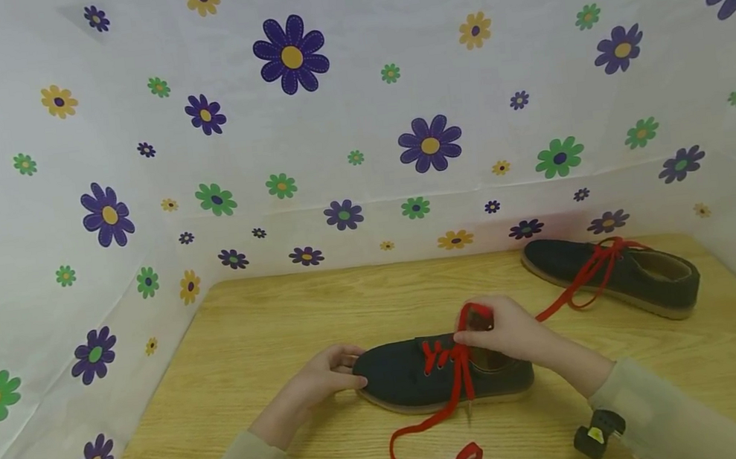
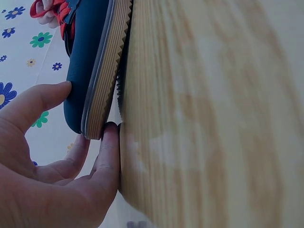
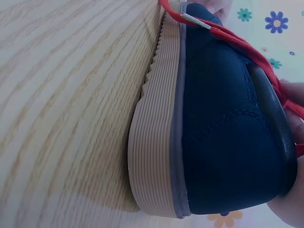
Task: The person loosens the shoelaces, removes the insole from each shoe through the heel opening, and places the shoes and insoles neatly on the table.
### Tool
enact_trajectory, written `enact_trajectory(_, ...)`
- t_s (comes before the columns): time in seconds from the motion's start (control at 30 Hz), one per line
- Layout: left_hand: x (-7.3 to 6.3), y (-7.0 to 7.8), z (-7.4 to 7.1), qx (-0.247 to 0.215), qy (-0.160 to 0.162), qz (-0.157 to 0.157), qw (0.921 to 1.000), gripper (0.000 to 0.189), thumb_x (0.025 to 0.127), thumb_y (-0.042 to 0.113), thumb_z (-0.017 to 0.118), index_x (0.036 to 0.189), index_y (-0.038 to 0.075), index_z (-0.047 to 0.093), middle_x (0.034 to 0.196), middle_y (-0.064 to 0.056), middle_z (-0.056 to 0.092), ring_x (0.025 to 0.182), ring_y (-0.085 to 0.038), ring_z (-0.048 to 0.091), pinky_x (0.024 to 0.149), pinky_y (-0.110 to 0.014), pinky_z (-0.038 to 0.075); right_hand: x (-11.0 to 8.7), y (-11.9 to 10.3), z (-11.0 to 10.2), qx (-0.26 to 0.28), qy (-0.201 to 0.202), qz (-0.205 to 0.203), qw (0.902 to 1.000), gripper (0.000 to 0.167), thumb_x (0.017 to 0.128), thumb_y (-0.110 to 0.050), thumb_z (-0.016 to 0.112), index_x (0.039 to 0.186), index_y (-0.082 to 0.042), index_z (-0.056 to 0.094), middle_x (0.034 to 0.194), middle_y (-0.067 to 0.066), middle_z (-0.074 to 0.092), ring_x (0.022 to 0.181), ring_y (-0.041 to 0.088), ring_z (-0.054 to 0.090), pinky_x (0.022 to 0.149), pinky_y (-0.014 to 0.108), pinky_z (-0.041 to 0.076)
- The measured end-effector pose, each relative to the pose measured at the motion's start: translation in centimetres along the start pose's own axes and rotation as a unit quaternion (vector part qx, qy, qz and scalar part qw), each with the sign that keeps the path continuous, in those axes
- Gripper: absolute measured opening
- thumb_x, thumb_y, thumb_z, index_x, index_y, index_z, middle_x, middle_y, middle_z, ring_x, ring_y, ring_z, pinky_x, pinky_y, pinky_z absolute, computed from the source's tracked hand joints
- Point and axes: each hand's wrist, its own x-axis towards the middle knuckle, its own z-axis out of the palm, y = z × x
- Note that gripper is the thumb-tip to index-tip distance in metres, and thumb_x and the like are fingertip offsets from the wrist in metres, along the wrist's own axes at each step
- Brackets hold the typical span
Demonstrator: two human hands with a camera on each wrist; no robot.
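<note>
A dark navy lace-up shoe (image 1: 390, 378) sits sole down on the wooden table, its toe pointing left. My left hand (image 1: 321, 375) holds the toe; in the left wrist view the thumb presses the upper and the fingers (image 2: 110, 154) reach the sole's front edge. Above the shoe's opening, my right hand (image 1: 509, 330) pinches a red shoelace (image 1: 460, 358) between thumb and fingers. Loose lace hangs down the near side and curls onto the table. A metal lace tip (image 3: 195, 21) shows against the shoe's side in the right wrist view. The shoe partly hides the right fingers there.
The matching shoe (image 1: 677, 290), its red lace tied in a bow, stands at the back right of the wooden table (image 1: 269, 315). White cloth (image 1: 342, 112) printed with flowers walls the table at the back and sides.
</note>
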Motion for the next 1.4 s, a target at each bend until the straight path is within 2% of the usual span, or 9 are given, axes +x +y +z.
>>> enact_trajectory(0.17,-0.06,0.09,-0.02,-0.001,-0.003,-0.001,1.0,0.059,0.092,0.007,0.076,0.145,-0.006,0.053,0.137,-0.023,0.06,0.118,-0.026,0.062,0.102,-0.04,0.052,0.07,-0.08,-0.07,0.007,0.017,0.024,0.9995,0.014,0.098,-0.02,0.078,0.099,-0.006,0.073,0.089,0.003,0.072,0.08,0.012,0.059,0.074,0.026,0.05)
enact_trajectory(0.37,-0.15,0.13,0.02,-0.001,-0.004,-0.001,1.0,0.059,0.093,0.008,0.076,0.146,-0.006,0.052,0.138,-0.023,0.059,0.119,-0.026,0.061,0.102,-0.041,0.052,0.27,-0.07,-0.05,0.071,0.05,0.064,0.9941,0.018,0.103,-0.017,0.072,0.103,0.001,0.071,0.089,0.007,0.074,0.082,0.015,0.065,0.076,0.028,0.055)
enact_trajectory(0.6,-0.18,0.2,0.09,-0.001,0.003,0.0,1.0,0.058,0.092,0.005,0.076,0.144,-0.007,0.054,0.138,-0.025,0.06,0.12,-0.028,0.062,0.103,-0.042,0.052,0.34,0.01,-0.22,0.202,0.096,0.116,0.9676,0.031,0.111,-0.017,0.058,0.126,0.011,0.06,0.083,-0.007,0.067,0.081,0.005,0.066,0.082,0.02,0.056)
enact_trajectory(0.7,-0.14,0.19,0.09,-0.002,0.003,0.0,1.0,0.058,0.091,0.005,0.076,0.143,-0.007,0.054,0.137,-0.025,0.06,0.119,-0.028,0.062,0.102,-0.041,0.052,0.27,-0.04,-0.28,0.232,0.1,0.118,0.9602,0.031,0.112,-0.015,0.055,0.128,0.011,0.057,0.081,-0.008,0.065,0.081,0.005,0.066,0.082,0.019,0.056)
enact_trajectory(0.8,-0.13,0.19,0.07,-0.004,0.002,0.001,1.0,0.058,0.091,0.005,0.076,0.143,-0.007,0.054,0.136,-0.024,0.061,0.118,-0.027,0.062,0.102,-0.04,0.052,0.2,-0.17,-0.25,0.201,0.09,0.107,0.9695,0.03,0.111,-0.018,0.058,0.122,0.009,0.06,0.084,-0.003,0.068,0.083,0.008,0.066,0.083,0.022,0.056)
enact_trajectory(0.93,-0.19,0.2,0.03,-0.002,0.001,0.0,1.0,0.058,0.091,0.006,0.076,0.143,-0.006,0.054,0.136,-0.023,0.061,0.117,-0.026,0.062,0.102,-0.04,0.052,0.12,-0.24,-0.16,0.112,0.059,0.083,0.9884,0.023,0.104,-0.021,0.069,0.11,0.002,0.067,0.091,0.003,0.07,0.085,0.013,0.064,0.081,0.026,0.054)
enact_trajectory(1.03,-0.24,0.16,0.02,0.002,0.002,-0.002,1.0,0.058,0.092,0.006,0.076,0.144,-0.006,0.054,0.136,-0.023,0.061,0.118,-0.026,0.062,0.102,-0.041,0.052,0.06,-0.15,-0.13,0.058,0.031,0.05,0.9966,0.019,0.099,-0.02,0.076,0.103,-0.003,0.069,0.09,0.004,0.069,0.082,0.013,0.06,0.076,0.026,0.051)
enact_trajectory(1.2,-0.2,0.13,0.04,-0.001,0.002,-0.002,1.0,0.058,0.092,0.006,0.076,0.144,-0.006,0.054,0.138,-0.024,0.06,0.12,-0.028,0.061,0.103,-0.042,0.052,0.02,-0.12,-0.15,0.03,0.004,-0.001,0.9995,0.013,0.098,-0.016,0.076,0.098,-0.005,0.07,0.085,0.002,0.065,0.075,0.009,0.056,0.069,0.024,0.047)
enact_trajectory(1.4,-0.11,0.14,0.0,-0.01,-0.004,-0.001,0.9999,0.059,0.092,0.006,0.075,0.144,-0.008,0.053,0.137,-0.024,0.06,0.117,-0.025,0.062,0.101,-0.039,0.052,0.04,-0.29,-0.22,0.069,0.023,0.033,0.9968,0.014,0.1,-0.014,0.074,0.096,-0.002,0.069,0.081,0.002,0.065,0.074,0.012,0.058,0.07,0.024,0.049)
